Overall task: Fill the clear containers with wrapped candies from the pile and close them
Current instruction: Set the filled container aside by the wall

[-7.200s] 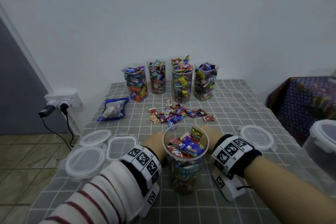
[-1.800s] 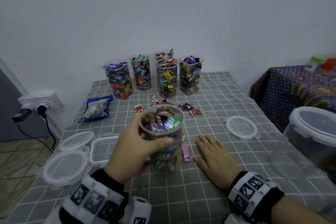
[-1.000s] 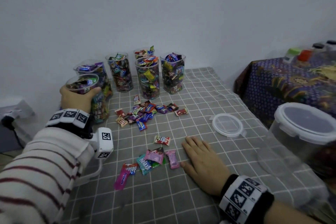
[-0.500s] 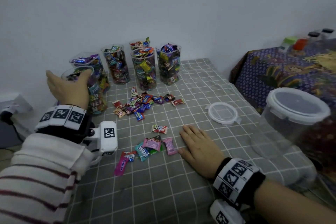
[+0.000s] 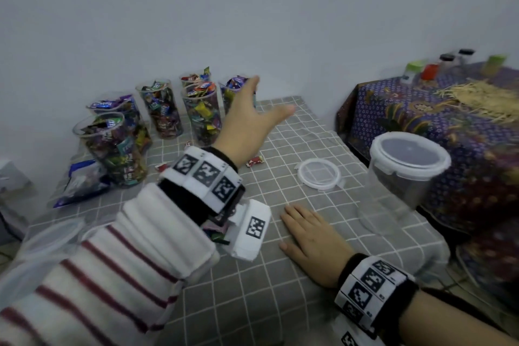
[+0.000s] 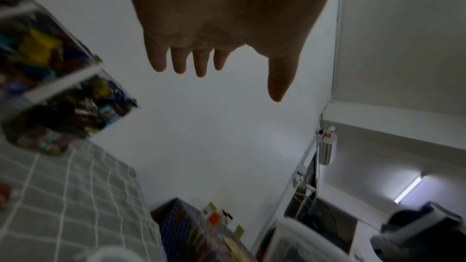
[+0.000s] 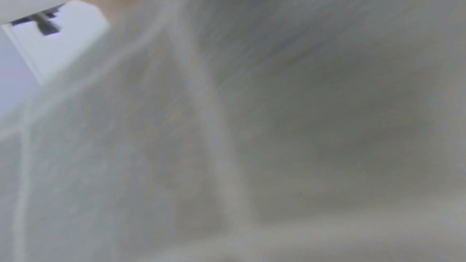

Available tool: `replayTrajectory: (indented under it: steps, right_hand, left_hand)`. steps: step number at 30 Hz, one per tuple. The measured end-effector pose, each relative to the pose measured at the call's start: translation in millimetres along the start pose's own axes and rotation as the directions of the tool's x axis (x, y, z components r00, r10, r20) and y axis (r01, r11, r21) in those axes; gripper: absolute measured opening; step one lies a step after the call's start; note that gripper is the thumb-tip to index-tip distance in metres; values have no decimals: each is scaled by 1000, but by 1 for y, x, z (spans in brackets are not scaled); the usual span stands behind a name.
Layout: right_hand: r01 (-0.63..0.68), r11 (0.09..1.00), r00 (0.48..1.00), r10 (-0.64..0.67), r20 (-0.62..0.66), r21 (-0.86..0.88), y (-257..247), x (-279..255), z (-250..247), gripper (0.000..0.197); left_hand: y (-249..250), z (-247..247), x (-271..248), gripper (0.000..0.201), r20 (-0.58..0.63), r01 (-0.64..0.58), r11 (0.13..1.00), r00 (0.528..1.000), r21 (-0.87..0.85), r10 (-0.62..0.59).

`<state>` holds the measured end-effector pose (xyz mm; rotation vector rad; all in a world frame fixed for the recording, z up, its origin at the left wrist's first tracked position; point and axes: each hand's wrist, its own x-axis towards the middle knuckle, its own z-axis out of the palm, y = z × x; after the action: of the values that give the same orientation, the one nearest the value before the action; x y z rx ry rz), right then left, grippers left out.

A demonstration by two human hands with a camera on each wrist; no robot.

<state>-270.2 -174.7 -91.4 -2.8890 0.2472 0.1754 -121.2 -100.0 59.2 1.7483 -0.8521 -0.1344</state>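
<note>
Desk (image 5: 295, 289) under a grey checked cloth, filling the lower middle of the head view. At mid right of the frame, one empty container (image 5: 404, 177) with its lid on, standing right of and beyond both hands. Upright, long axis vertical. Right hand (image 5: 311, 236) nearer to it, lying flat on the cloth at lower centre, fingers straight, holding nothing. Left hand (image 5: 250, 121) raised above the desk at upper centre, spread and empty, thumb pointing toward the right of the frame; fingers seen straight in the left wrist view too (image 6: 201, 63). Probably reaching across for that container or for the loose lid.

Counted, large to small:
- Filled jars (image 5: 118, 149) at upper left, all without lids: six, the far right one partly hidden behind the left hand.
- Loose round lid (image 5: 318, 175), between the hands and the empty container: one; others blurred at the lower left edge, number unclear.
- Blue bag (image 5: 81, 188) at left: one.
- Candies (image 5: 255, 161): mostly hidden by the left arm, two red ones plain.
</note>
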Motion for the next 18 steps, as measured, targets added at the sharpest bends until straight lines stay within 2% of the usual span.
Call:
replayTrajectory:
  steps: [2, 6, 9, 11, 13, 15, 18]
  right_hand:
    - [-3, 1000, 1000, 3, -8, 23, 5, -8, -2, 103]
    - [-1, 999, 998, 4, -60, 52, 23, -15, 5, 101]
    - [18, 1000, 998, -17, -60, 18, 39, -13, 16, 81]
    - [10, 1000, 999, -10, -39, -6, 43, -16, 14, 63]
    - [34, 998, 996, -37, -84, -43, 42, -16, 12, 56]
    - [59, 997, 994, -63, -88, -47, 41, -15, 11, 59]
    - [77, 995, 989, -85, -119, -68, 42, -15, 13, 60]
  left_hand:
    - [3, 24, -2, 91, 111, 23, 1000, 993, 3, -23]
    - [13, 68, -14, 96, 295, 19, 1000, 955, 3, -19]
    - [20, 93, -21, 96, 418, 15, 1000, 908, -7, -11]
    - [20, 108, -24, 104, 492, 41, 999, 870, 21, -46]
    - [19, 118, -26, 111, 540, 57, 998, 840, 23, -60]
    - [15, 125, -27, 115, 569, 74, 997, 820, -13, -54]
    - [13, 135, -30, 114, 580, 96, 993, 814, -67, -39]
